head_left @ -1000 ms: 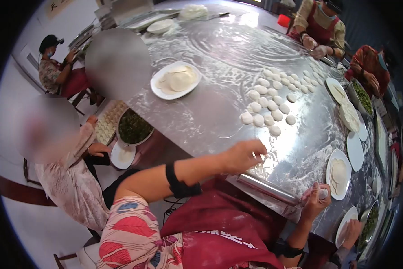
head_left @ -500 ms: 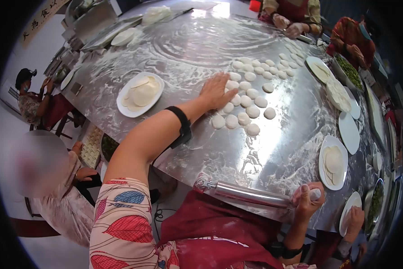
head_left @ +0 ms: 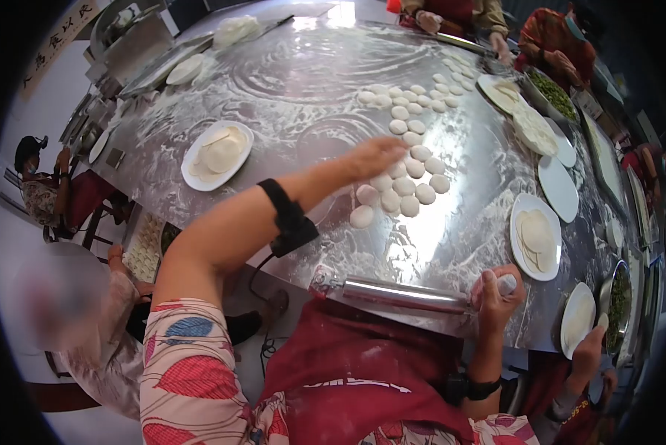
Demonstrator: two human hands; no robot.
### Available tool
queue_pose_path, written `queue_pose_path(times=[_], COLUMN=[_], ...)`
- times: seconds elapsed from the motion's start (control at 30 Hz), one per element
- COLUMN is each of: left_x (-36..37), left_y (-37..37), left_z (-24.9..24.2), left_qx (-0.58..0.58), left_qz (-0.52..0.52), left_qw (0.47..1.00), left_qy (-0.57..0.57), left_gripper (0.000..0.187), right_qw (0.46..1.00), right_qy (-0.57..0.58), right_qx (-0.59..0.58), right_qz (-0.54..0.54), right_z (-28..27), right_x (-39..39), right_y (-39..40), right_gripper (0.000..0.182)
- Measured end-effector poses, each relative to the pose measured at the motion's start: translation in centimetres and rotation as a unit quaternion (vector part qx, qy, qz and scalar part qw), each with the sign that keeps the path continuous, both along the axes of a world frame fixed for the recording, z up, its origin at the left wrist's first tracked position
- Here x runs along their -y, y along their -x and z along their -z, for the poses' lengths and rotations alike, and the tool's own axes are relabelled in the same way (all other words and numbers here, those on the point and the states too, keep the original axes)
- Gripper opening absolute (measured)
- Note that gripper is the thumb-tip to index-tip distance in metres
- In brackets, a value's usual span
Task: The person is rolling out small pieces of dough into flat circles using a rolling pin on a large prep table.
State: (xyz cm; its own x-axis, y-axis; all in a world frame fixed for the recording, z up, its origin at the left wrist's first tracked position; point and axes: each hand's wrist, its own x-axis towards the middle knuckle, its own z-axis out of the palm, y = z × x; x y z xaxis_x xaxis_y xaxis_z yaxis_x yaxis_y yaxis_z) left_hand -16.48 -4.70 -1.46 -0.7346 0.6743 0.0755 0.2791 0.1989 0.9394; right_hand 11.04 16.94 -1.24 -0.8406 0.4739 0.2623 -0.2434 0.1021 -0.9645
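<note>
My left hand [head_left: 378,158] is palm down over the left side of a group of small round dough pieces [head_left: 425,194]. Its fingers look stretched out, though motion blurs them, and they hide some of the dough. My right hand [head_left: 498,294] is closed around the right handle of a metal rolling pin [head_left: 405,293]. The pin lies along the front edge of the floured steel table [head_left: 288,170]; its left handle is free. More dough pieces [head_left: 414,97] spread toward the back right.
An oval plate of dough wrappers [head_left: 188,172] stands at left, another plate [head_left: 519,252] at right. Along the right edge are an oval plate [head_left: 559,189] and bowls of chopped greens [head_left: 616,308]. Co-workers sit or stand around; one person's hand [head_left: 587,354] is near the right front.
My left hand has moved off the upper-left dough pieces toward the group's middle left. My right hand keeps its hold on the rolling pin. The whole view has shifted slightly.
</note>
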Motion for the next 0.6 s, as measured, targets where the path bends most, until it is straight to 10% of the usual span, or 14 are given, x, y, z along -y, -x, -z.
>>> queue_pose_path(times=[0.23, 0.6], left_x=[7.0, 7.8], left_y=[-3.0, -9.9], left_z=[-2.2, -0.1], left_qx=[-0.162, -0.168], left_qz=[-0.191, -0.166], left_qw=[0.898, 0.928], left_qy=[0.361, 0.289], left_gripper=[0.029, 0.029], right_qw=[1.0, 0.999], right_qy=[-0.004, 0.003], right_qx=[-0.013, -0.038], right_qz=[0.003, -0.013], right_z=[0.4, 0.2], right_x=[0.0, 0.6], right_y=[-0.8, -2.2], right_gripper=[0.017, 0.019])
